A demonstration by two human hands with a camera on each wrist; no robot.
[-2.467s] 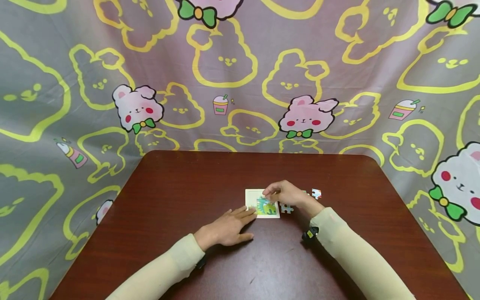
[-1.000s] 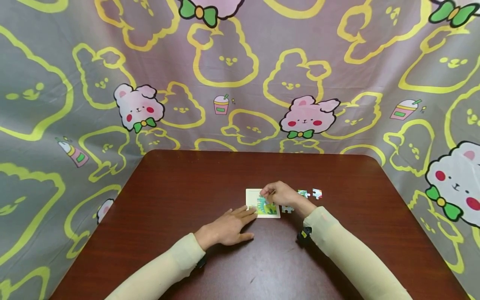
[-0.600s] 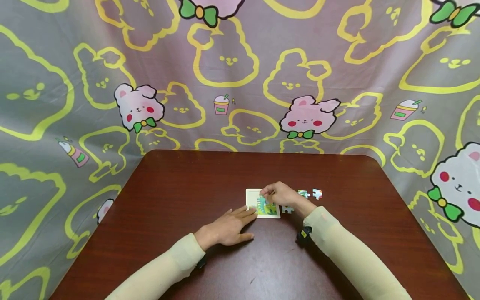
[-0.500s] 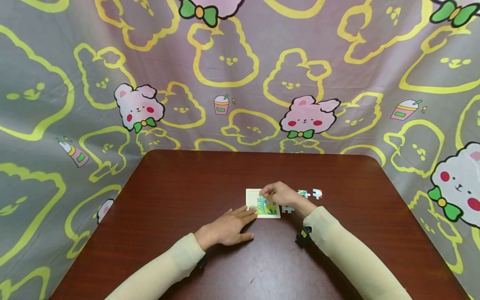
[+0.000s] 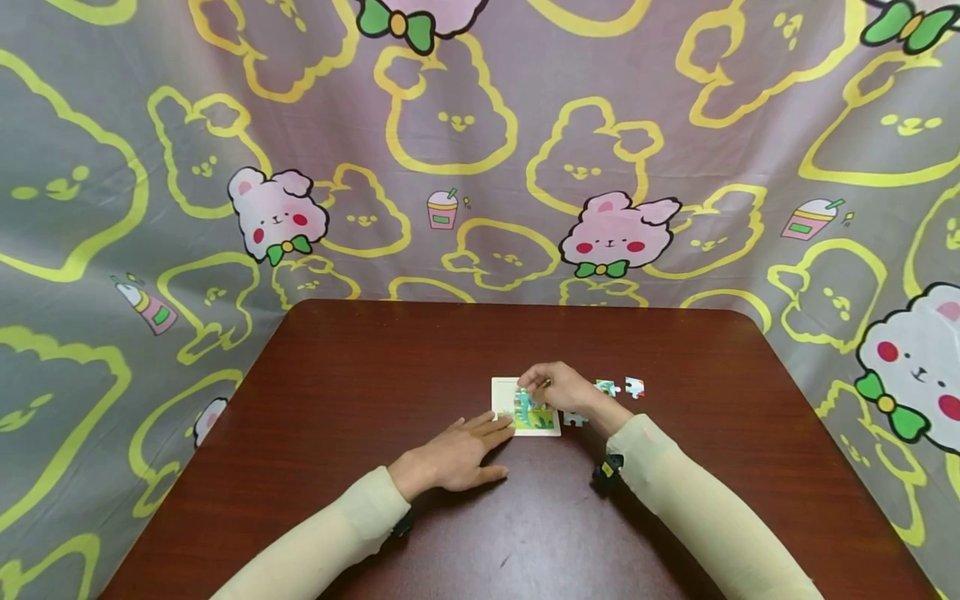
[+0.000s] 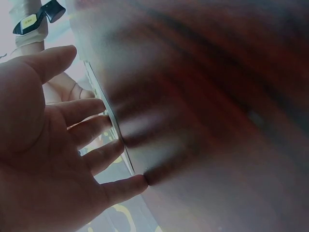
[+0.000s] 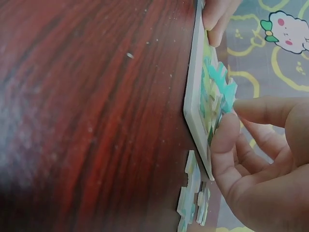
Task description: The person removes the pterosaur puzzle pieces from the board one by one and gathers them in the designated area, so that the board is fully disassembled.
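A small pale-framed puzzle board [image 5: 504, 384] lies on the table, with a green and teal picture partly filling it. My left hand [image 5: 452, 454] rests with straight, spread fingers, their tips on the board's left edge; the left wrist view shows these fingers [image 6: 104, 157] along the thin edge. Over the board's upper right, my right hand [image 5: 564, 388] pinches a teal puzzle piece [image 7: 224, 89] between thumb and forefinger. In the right wrist view the piece stands tilted above the board's surface. The right hand covers part of the board in the head view.
Loose puzzle pieces lie right of the board: one by its edge [image 5: 574, 419], a green and white piece [image 5: 607, 387], and a red and white piece [image 5: 634, 387] farthest out. The brown table [image 5: 375, 367] meets a patterned curtain [image 5: 480, 192] behind.
My right hand has shifted slightly left over the board since the first frame, uncovering the green and white loose piece. Its held teal piece has turned and moved a little left. My left hand stays put.
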